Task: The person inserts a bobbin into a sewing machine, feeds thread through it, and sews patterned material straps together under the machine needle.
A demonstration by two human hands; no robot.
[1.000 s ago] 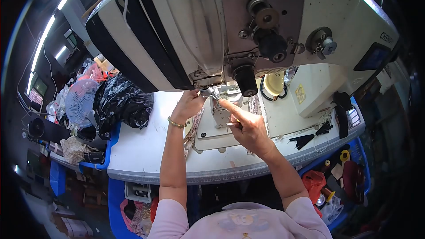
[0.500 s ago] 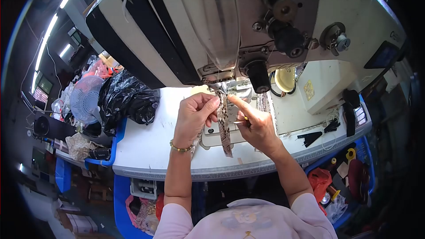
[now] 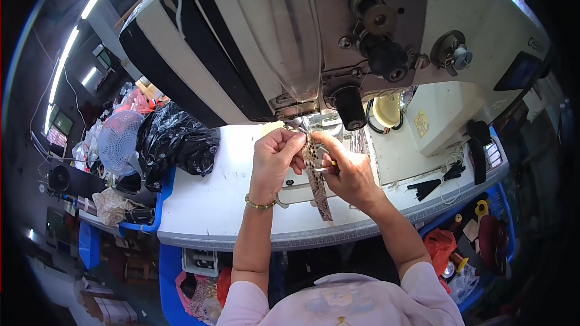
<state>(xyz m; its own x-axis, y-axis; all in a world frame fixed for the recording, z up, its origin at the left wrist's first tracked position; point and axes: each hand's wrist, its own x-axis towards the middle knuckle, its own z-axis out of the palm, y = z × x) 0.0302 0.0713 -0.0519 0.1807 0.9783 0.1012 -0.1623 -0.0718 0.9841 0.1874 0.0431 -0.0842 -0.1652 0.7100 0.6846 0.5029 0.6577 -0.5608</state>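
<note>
My left hand [image 3: 275, 160], with a beaded bracelet [image 3: 260, 204] at its wrist, pinches the upper part of a snakeskin-patterned strip [image 3: 318, 186] between thumb and index finger. The strip's lower end hangs toward the table's front edge. On the strip's other side, my right hand [image 3: 352, 175] has its index finger stretched to the strip's top, close to the left thumb. Its other fingers curl around a small pointed metal tool [image 3: 322, 171], mostly hidden. Both hands are just below the needle area of a sewing machine [image 3: 290, 36].
A black plastic bag [image 3: 178, 139] and a perforated basket [image 3: 119, 142] are on the left. Black strips [image 3: 425, 189] lie on the white table [image 3: 205, 205] at right. Blue bins [image 3: 171, 284] with assorted items stand below its front edge. A yellow round piece [image 3: 386, 111] sits behind the machine head.
The strip has swung so its lower end lies further right and nearer me. My left hand has shifted slightly right, and its fingertips are now closer to my right index finger.
</note>
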